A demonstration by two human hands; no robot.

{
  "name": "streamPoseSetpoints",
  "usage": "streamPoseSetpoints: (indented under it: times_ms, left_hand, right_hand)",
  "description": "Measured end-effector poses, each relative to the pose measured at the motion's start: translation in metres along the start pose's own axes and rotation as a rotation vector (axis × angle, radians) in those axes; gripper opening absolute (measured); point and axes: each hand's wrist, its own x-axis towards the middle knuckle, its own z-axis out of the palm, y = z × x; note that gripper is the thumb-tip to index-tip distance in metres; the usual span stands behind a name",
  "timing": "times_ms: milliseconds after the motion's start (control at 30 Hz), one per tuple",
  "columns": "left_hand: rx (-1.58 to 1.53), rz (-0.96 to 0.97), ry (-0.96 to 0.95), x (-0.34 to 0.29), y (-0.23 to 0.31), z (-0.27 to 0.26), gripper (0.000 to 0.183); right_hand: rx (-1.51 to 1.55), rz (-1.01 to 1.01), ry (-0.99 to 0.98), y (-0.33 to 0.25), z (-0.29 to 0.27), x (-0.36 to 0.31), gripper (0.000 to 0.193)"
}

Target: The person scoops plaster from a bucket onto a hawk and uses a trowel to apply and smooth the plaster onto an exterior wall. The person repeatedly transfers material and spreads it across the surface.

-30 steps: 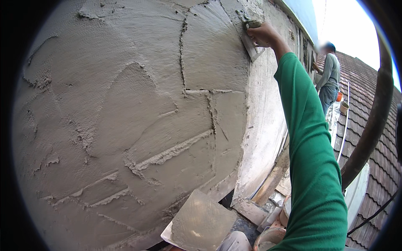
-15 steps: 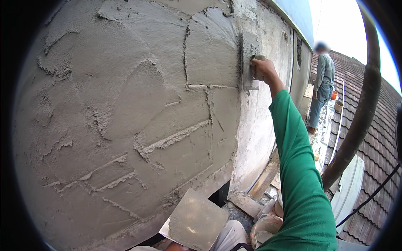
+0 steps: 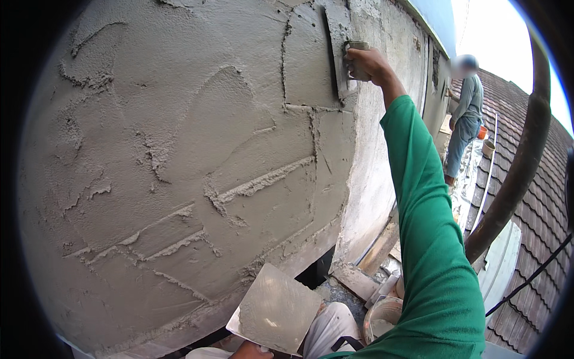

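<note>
My right hand (image 3: 372,64) is closed round the handle of a plastering trowel (image 3: 340,30), whose long blade stands nearly upright. The blade rests along the right edge of the wet grey plaster (image 3: 197,131) on the wall, near the top. Below, at the lower edge, my left hand (image 3: 251,351) grips a square mortar board (image 3: 276,308) from beneath. A thin layer of grey mortar coats the board, which is held tilted in front of my knees. Ridges and trowel marks run across the plaster. Right of it is a strip of bare, whitish wall (image 3: 376,155).
A bucket (image 3: 382,316) with mortar residue stands beside my right knee. Boards and scraps (image 3: 356,286) lie along the wall's foot. A thick dark pipe (image 3: 508,197) curves up at the right, over a tiled roof (image 3: 538,179). Another person (image 3: 466,119) stands farther along the wall.
My right hand has moved the trowel up and slightly left, tilting its top leftward over the plaster. The view has shifted a little; the other person's arm is now raised toward the wall.
</note>
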Motion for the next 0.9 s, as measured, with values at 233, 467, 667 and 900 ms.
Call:
streamPoseSetpoints:
  times_ms: [233,467,667,900]
  left_hand:
    - [0.054,-0.155,-0.157,0.002,0.017,-0.019,0.069]
    - [0.015,-0.009,-0.119,-0.005,0.015,-0.012,0.072]
    - [0.062,0.028,-0.046,-0.005,0.032,-0.014,0.069]
    - [0.123,-0.192,-0.138,-0.003,0.029,-0.011,0.071]
  right_hand:
    - [-0.247,-0.176,-0.122,0.039,0.042,-0.075,0.019]
    - [-0.399,-0.311,-0.144,0.078,0.092,-0.155,0.036]
    - [-0.436,-0.297,-0.181,0.096,0.124,-0.209,0.034]
    - [-0.302,-0.281,-0.180,0.130,0.121,-0.254,0.031]
